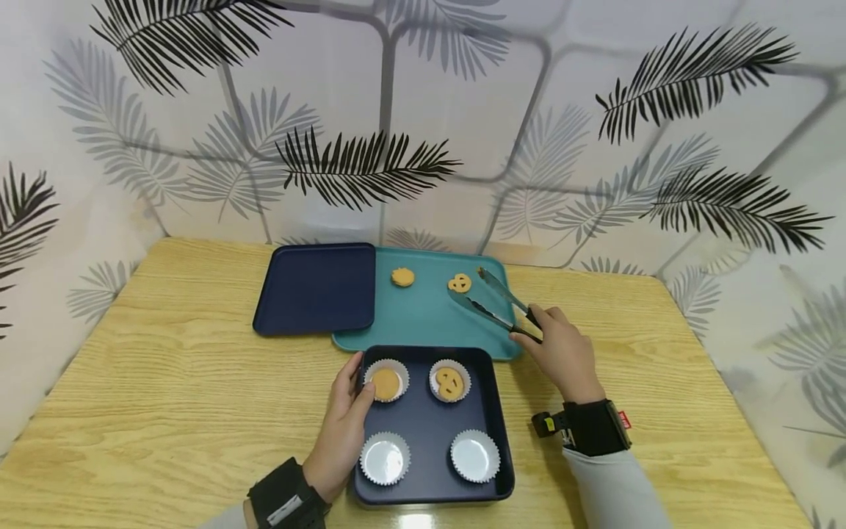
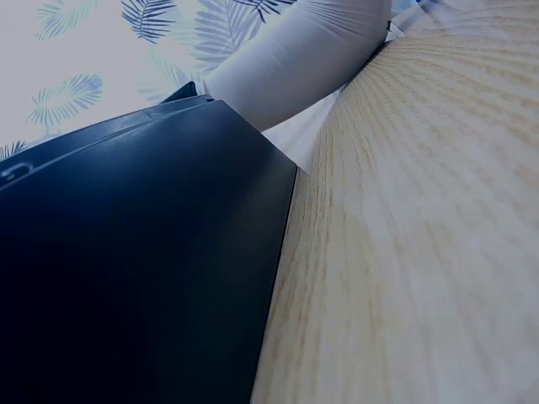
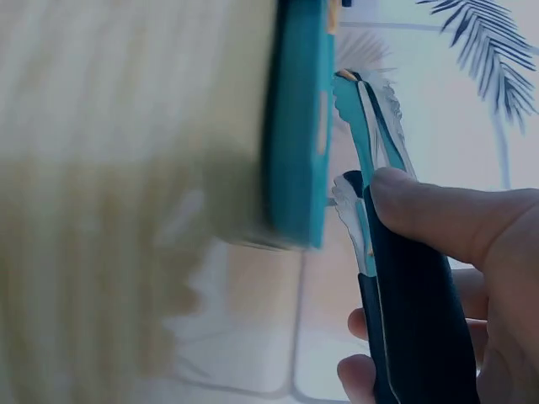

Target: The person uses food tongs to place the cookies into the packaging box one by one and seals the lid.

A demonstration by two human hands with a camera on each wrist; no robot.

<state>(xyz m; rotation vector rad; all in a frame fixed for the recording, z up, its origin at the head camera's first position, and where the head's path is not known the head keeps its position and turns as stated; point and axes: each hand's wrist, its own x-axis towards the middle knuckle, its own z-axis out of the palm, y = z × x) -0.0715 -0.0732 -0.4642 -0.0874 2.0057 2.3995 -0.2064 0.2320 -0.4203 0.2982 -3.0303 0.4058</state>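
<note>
My right hand (image 1: 564, 353) holds metal tongs (image 1: 492, 316) with black handles. Their arms are spread over the teal tray (image 1: 423, 330), the tips on either side of a pretzel-shaped cookie (image 1: 459, 283). Farther left on that tray lies a second cookie (image 1: 402, 277) with a jagged edge. With the thumb over its rim, my left hand (image 1: 342, 426) grips the left wall of a navy baking pan (image 1: 432, 448). White fluted cups stand inside: a round cookie (image 1: 385, 383) in the back left one, a pretzel-shaped cookie (image 1: 449, 383) in the back right one, none in the front two.
A flat navy tray (image 1: 317, 290) overlaps the teal tray's left end. Everything sits on a wood-grain table (image 1: 198, 382), with a leaf-patterned covering (image 1: 423, 95) behind it. The baking pan's back wall is close to the teal tray's front edge.
</note>
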